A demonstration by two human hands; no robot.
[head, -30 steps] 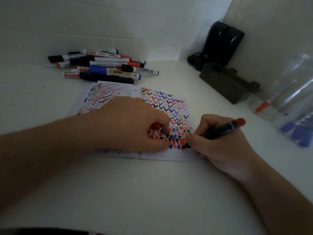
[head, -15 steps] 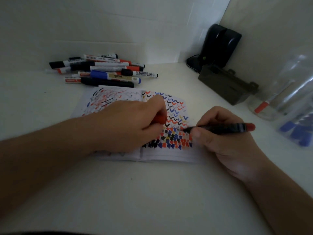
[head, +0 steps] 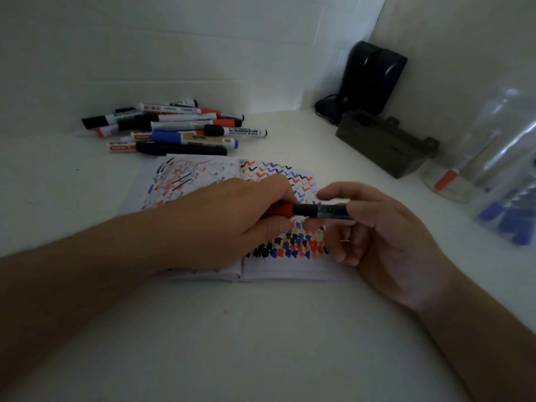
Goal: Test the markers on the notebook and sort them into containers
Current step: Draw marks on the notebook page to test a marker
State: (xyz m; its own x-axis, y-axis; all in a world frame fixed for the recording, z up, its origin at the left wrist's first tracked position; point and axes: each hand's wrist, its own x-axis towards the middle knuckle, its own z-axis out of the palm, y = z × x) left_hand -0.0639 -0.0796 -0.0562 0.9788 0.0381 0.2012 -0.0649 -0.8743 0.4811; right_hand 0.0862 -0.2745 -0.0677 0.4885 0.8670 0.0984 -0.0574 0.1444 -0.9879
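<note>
While the red cap [head: 280, 210] is gripped by the left hand [head: 229, 224] and the marker barrel [head: 324, 210] by the right hand [head: 383, 236], a straight, firm push is needed.

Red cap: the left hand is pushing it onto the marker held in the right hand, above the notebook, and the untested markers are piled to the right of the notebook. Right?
Not quite. In the head view the pile of markers lies beyond the notebook, toward the back left, not to its right. The rest holds: the left hand presses the red cap onto the marker held by the right hand.
</note>
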